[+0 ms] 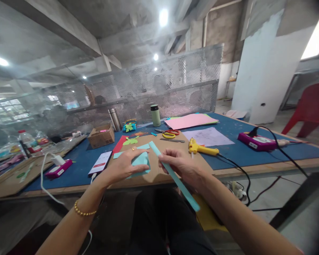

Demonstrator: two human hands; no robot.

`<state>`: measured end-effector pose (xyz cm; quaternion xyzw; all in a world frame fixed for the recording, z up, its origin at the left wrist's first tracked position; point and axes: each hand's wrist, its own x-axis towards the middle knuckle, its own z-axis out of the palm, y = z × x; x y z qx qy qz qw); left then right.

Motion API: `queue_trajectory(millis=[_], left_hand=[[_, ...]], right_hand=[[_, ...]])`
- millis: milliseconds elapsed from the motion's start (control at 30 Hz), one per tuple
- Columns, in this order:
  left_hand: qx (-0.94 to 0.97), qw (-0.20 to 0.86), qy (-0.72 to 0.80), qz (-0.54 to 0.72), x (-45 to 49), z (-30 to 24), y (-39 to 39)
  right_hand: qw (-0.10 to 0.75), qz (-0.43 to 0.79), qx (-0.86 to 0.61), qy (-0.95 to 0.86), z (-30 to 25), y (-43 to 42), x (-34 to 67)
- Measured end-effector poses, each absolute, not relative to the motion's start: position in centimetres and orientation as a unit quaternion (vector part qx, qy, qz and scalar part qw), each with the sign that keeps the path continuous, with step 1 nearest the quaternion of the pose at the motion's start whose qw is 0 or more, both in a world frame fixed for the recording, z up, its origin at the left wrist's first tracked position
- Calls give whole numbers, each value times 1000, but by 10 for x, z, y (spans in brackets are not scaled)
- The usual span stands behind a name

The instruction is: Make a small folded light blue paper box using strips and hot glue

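My left hand (126, 163) is curled around a light blue folded paper piece (141, 162) just above the brown cardboard sheet (154, 173). Pinched between the thumb and fingers of my right hand (177, 164) is a long light blue paper strip (181, 186), which slants down past the table's front edge. The strip's upper end comes near the folded piece; whether they touch I cannot tell. Another light blue paper piece (118, 155) lies partly under my left hand. Green paper leaves (131, 141) and red paper (120, 144) are just beyond it.
Right of the cardboard rests a yellow glue gun (204, 148) with a black cord. Scissors (168, 134) and a grey blade (172, 140) lie behind my hands. A phone (100, 163), a small carton (101, 136), a green bottle (155, 116) and a purple power strip (257, 141) stand around.
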<state>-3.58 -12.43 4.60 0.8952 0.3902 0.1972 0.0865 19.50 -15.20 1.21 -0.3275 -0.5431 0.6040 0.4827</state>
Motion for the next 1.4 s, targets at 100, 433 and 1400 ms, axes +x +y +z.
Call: queue_trajectory(millis=[100,433,1400], left_hand=[[891,110,385,213,-44,48,-126],[894,142,385,179,-45,51,-139],[924,157,323,133,-33,52,-147]], right_hand=[[425,626,-356,-549,15,-167,200],[337,600,-381,-617,26,-174,201],[235,659,-313,-642,16,-164,207]])
